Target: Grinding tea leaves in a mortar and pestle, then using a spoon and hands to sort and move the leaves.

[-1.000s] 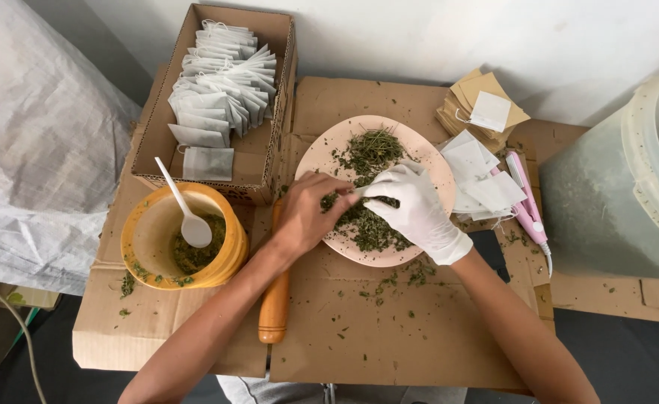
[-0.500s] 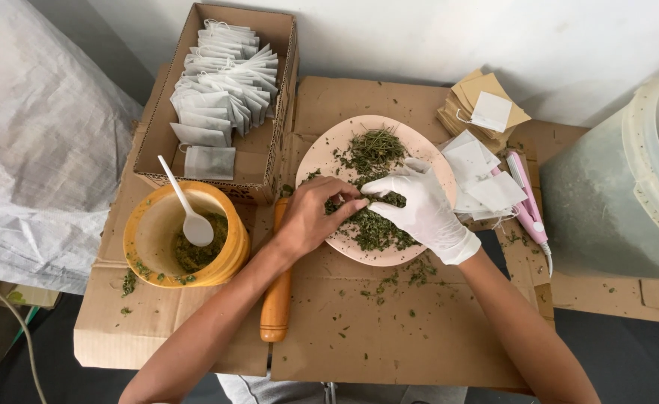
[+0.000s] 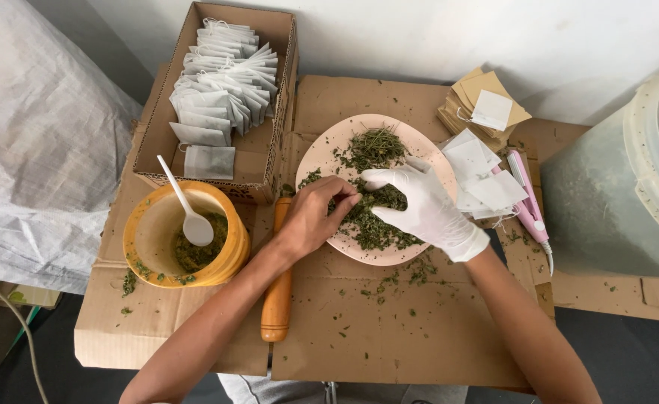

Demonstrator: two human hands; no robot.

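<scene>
Head view: a person's two arms reached over a flattened cardboard sheet (image 3: 419, 337).
Left hand: the bare left hand (image 3: 314, 221) rested on the near left rim of a pink plate (image 3: 322, 161), fingers curled and pinching dried green herbs (image 3: 374, 217).
Right hand: the white-gloved right hand (image 3: 419, 206) lay on the herb pile, fingers spread open.
Herbs: heaped on the plate, crumbs scattered on the cardboard.
Nearby: an orange-handled tool (image 3: 278, 292) beside the left wrist; a yellow bowl (image 3: 146, 236) with a white spoon (image 3: 187, 209); a box of filled tea bags (image 3: 221, 82); empty bags (image 3: 482, 176) right of the plate.
</scene>
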